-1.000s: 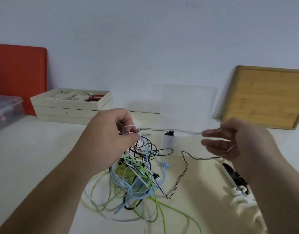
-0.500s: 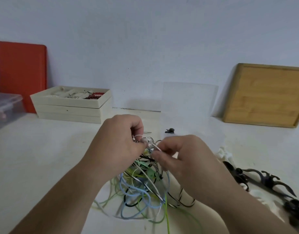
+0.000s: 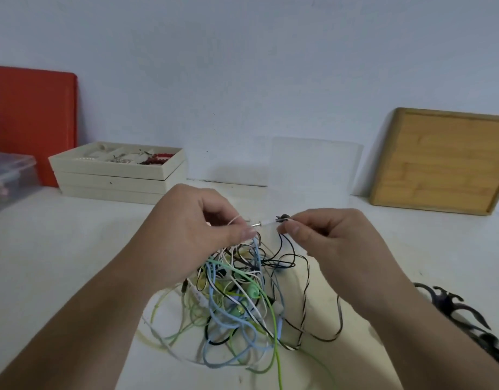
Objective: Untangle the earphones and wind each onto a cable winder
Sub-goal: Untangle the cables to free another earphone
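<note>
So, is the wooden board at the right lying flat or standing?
Standing, tilted: the wooden board rests its lower edge on the table and leans back against the wall.

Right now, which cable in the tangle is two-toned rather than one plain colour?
The black-and-white striped cable, looping along the tangle's right edge; the others are plain.

Bare white surface (image 3: 73,263) lay open leftward, while the tangled multicoloured earphone cables (image 3: 237,299) and black antler-shaped cable winders (image 3: 453,308) crowded the right.

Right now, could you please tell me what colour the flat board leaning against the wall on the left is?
Orange-red board, head view.
</note>
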A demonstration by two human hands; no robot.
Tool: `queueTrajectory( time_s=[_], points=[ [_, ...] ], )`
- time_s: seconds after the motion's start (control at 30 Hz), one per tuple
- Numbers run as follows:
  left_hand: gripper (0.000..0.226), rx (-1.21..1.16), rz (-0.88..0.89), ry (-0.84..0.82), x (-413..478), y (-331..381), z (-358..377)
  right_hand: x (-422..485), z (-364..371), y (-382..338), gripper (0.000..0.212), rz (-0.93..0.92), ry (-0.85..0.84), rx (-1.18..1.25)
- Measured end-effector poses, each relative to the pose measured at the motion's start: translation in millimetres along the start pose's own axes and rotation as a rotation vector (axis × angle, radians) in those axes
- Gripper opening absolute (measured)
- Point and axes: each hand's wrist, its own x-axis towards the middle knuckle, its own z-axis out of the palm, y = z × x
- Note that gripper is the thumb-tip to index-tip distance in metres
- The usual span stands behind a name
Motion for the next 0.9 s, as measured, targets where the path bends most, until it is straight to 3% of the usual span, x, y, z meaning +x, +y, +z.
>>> queueTrajectory(
  time_s=[0.1,0.27,0.37,0.47,0.57,0.67,0.73,0.77,0.83,0.9],
  points=[
    [0.013,-0.046,-0.095,-0.014,1,-3,-3,-1,-5,-6,0.015,0.012,0.016,0.059],
    [0.043,-0.102,-0.327,0.088,5,-20,-5,1,-35,-10,0.031,0.083,0.239,0.288],
    [0.045,-0.09,-0.368,0.219,8,-23,-8,4,-62,-1,0.032,0.16,0.409,-0.115],
    [0.04,0.104,-0.343,0.278,7,-21,-12,7,-75,9,0.02,0.369,0.2,-0.584],
    [0.026,0.402,-0.34,0.262,7,-27,-20,6,-69,14,0.008,0.485,-0.08,-0.848],
    [0.021,0.65,-0.345,0.246,4,-28,-19,4,-59,18,0.02,0.363,0.004,-1.014],
    [0.03,0.739,-0.206,0.378,4,-25,-16,4,-49,13,0.022,0.145,0.092,-0.852],
    [0.032,0.727,-0.071,0.448,4,-22,-14,3,-42,9,0.022,0.054,0.049,-0.68],
    [0.029,0.589,0.205,0.464,1,-7,-8,-5,-24,-3,0.03,-0.059,-0.221,-0.501],
    [0.028,0.347,0.323,0.301,-3,9,1,-13,-7,0,0.034,-0.126,-0.492,-0.557]
  ],
)
